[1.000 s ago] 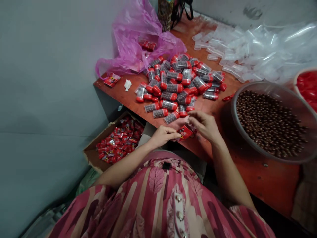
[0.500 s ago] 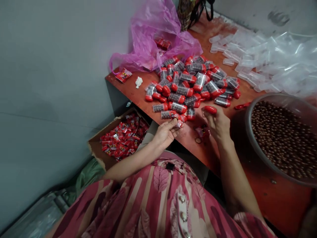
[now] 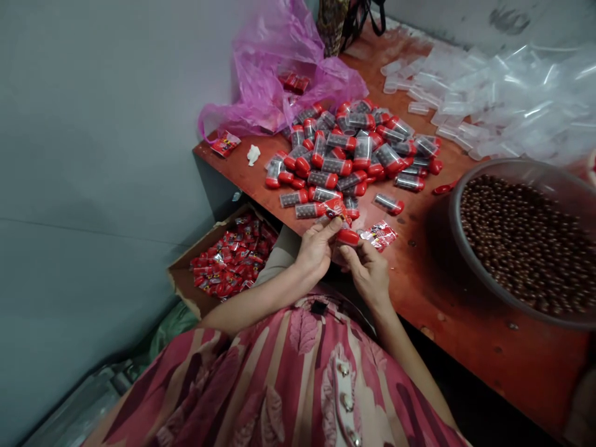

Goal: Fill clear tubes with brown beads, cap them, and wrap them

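My left hand (image 3: pixel 317 248) pinches a red printed wrapper (image 3: pixel 334 210) at the near table edge. Beside it, my right hand (image 3: pixel 369 268) has its fingers closed on a red-capped tube (image 3: pixel 347 237), whose clear body is mostly hidden by the fingers. The two hands nearly touch. Just beyond them lies a pile of clear tubes with red caps and dark contents (image 3: pixel 336 166). One filled tube (image 3: pixel 388 203) lies apart from the pile, and a flat red wrapper (image 3: pixel 379 236) rests right of my hands.
A tub of brown balls (image 3: pixel 454 214) stands at the right of the red table (image 3: pixel 447 360). Empty clear tubes (image 3: pixel 493 99) are heaped behind. A pink bag (image 3: pixel 279 43) lies at the back left. Below left is a carton (image 3: pixel 182 279) of red packets.
My right hand has moved left with the red-capped tube, to beside my left hand. A filled tube now lies by itself near the pile, and the flat wrapper is uncovered. The view has shifted slightly.
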Demonstrator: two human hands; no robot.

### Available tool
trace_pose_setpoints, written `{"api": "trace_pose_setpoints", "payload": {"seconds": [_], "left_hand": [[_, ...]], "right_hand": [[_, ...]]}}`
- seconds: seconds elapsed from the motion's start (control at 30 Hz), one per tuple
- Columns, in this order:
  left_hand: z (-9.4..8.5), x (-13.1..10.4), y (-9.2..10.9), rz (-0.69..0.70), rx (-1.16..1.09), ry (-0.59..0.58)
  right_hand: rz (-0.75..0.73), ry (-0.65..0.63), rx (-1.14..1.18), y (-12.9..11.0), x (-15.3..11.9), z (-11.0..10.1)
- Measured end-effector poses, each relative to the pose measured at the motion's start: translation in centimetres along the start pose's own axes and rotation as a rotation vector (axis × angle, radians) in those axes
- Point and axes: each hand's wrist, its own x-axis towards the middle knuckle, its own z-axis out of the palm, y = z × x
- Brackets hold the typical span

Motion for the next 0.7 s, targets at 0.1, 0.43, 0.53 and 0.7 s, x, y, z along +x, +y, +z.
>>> {"api": "trace_pose_setpoints", "payload": {"seconds": [0.1, 0.43, 0.53, 0.7], "left_hand": [[0.2, -0.3, -0.4, 0.066, 0.021, -0.012], [-0.7, -0.3, 0.2, 0.056, 0.271, -0.129], [-0.9, 0.0, 0.3, 0.088, 0.333, -0.105], [-0.8, 0.3, 0.1, 0.104, 0.362, -0.118]], "right_hand": [[-0.034, 0.068, 0.001, 0.0, -0.2, -0.3], [-0.086, 0.024, -0.007, 0.1, 0.2, -1.4], [-0.102, 0.009, -0.037, 0.3, 0.3, -1.4], [-0.113, -0.06, -0.031, 0.6, 0.2, -0.9]]}}
